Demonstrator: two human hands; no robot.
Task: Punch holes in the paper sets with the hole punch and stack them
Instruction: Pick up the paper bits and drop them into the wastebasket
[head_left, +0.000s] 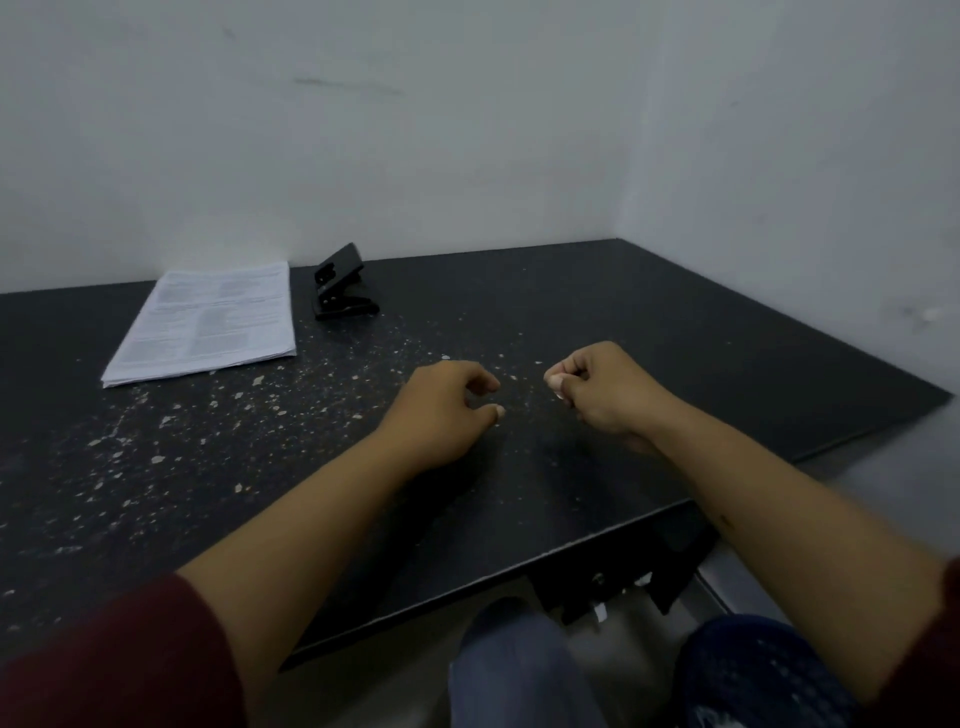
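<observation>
The paper stack (208, 322), flat printed white sheets, lies at the upper left of the frame on my bench (649, 322), a matte black slab flecked with pale chips. Just right of it sits the hole punch (342, 285), black metal with its lever raised. At centre my left hand (447, 405) rests with its grip loosely curled, holding nothing; my right hand (597, 387) is balled, its grip pressed together. Plain grey-white walls (467, 130) meet in a corner behind.

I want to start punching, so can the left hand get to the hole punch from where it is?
Probably yes. The left hand holds nothing, and only bare table lies between it and the hole punch, which sits beside the paper stack.
</observation>
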